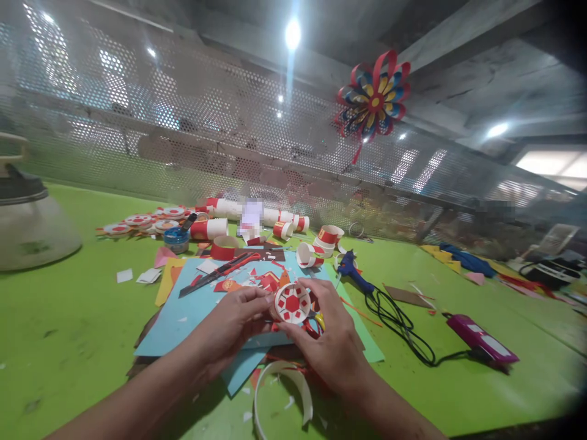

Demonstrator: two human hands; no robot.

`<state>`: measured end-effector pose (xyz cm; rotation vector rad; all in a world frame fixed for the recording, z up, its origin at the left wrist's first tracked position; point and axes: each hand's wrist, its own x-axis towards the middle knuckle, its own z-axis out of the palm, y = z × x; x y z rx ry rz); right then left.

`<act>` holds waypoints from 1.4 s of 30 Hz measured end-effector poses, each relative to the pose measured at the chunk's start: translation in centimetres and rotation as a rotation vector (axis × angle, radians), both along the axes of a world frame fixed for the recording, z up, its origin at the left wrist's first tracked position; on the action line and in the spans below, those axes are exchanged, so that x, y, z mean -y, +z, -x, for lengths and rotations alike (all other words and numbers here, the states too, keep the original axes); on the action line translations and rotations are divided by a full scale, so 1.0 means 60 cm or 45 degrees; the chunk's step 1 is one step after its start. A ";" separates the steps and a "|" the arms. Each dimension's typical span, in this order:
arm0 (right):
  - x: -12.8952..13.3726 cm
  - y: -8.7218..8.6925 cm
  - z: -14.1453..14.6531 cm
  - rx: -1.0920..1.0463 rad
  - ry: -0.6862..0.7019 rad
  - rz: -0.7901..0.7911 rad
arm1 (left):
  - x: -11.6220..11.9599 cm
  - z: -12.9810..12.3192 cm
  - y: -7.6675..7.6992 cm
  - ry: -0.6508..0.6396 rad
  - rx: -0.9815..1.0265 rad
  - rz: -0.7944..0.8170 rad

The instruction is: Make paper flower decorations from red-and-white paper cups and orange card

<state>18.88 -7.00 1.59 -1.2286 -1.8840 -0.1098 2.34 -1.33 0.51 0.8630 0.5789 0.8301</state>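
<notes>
Between my two hands is a round white paper piece (pixel 292 304) with a red hexagon in its middle and small red shapes around it, its patterned face turned up toward me. The fingers of my left hand (pixel 241 315) press on its left edge. My right hand (pixel 332 333) grips it from the right, thumb at the lower edge and fingers at the top. Beneath lies light blue paper (pixel 178 324) strewn with red and white scraps. Scissors with yellow handles (pixel 320 320) show partly behind my right fingers. A curved white strip (pixel 261 397) lies nearer to me.
A blue glue gun (pixel 351 269) with a black cable lies right, by a purple power strip (pixel 481 339). Red-and-white paper tubes (pixel 208 229), a blue jar (pixel 177 239) and decorated discs (pixel 137 221) stand behind. A large container (pixel 34 226) is far left.
</notes>
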 end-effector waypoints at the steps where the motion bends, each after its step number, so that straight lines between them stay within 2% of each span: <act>1: 0.000 0.000 0.000 -0.005 -0.002 0.000 | 0.000 0.000 0.000 0.000 -0.005 -0.001; 10: 0.003 0.002 -0.001 -0.015 -0.006 0.003 | -0.003 -0.001 0.006 0.035 -0.047 0.042; 18: 0.004 -0.002 -0.004 0.034 0.004 -0.010 | -0.004 0.000 0.000 0.025 -0.046 0.005; 25: 0.002 -0.007 -0.009 0.093 0.043 -0.040 | 0.000 0.001 0.007 0.046 -0.062 -0.031; 33: 0.005 -0.011 -0.008 0.006 0.158 -0.162 | 0.007 0.002 0.019 0.088 -0.095 -0.056; 42: 0.015 -0.014 -0.010 -0.089 0.148 -0.273 | 0.000 0.001 0.008 0.082 -0.094 -0.066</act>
